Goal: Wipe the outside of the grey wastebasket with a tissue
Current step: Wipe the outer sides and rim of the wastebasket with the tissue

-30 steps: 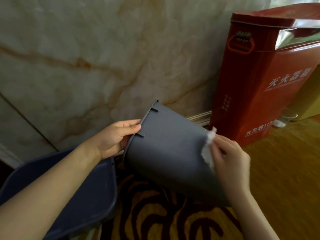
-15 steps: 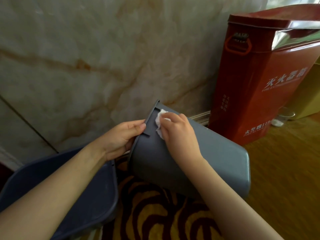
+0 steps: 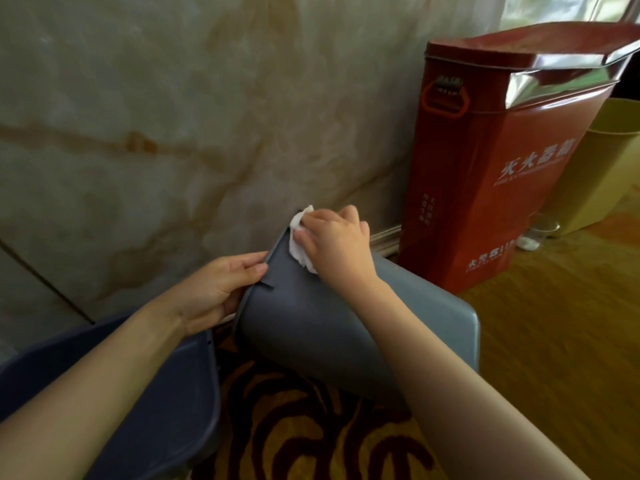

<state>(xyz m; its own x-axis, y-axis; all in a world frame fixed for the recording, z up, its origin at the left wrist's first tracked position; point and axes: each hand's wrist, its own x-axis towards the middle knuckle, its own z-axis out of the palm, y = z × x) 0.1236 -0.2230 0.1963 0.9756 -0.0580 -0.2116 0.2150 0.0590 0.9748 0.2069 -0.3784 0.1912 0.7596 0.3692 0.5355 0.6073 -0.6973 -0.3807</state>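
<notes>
The grey wastebasket (image 3: 322, 327) is tipped on its side above the carpet, its open rim facing left toward the wall and its base to the right. My left hand (image 3: 221, 289) grips the rim at the left edge and holds the basket steady. My right hand (image 3: 336, 244) presses a crumpled white tissue (image 3: 299, 244) against the basket's upper outer wall, right by the rim. The basket's inside is hidden from view.
A dark blue plastic bin (image 3: 156, 393) lies at the lower left, against my left forearm. A tall red metal box (image 3: 498, 161) stands at the right by the marble wall (image 3: 173, 116), with a yellow bin (image 3: 609, 168) and a clear cup (image 3: 536, 233) beyond. Patterned carpet (image 3: 311, 427) lies below.
My right hand swept the tissue from the basket's base end up to the rim, then a little farther up along the rim. The left hand kept its grip.
</notes>
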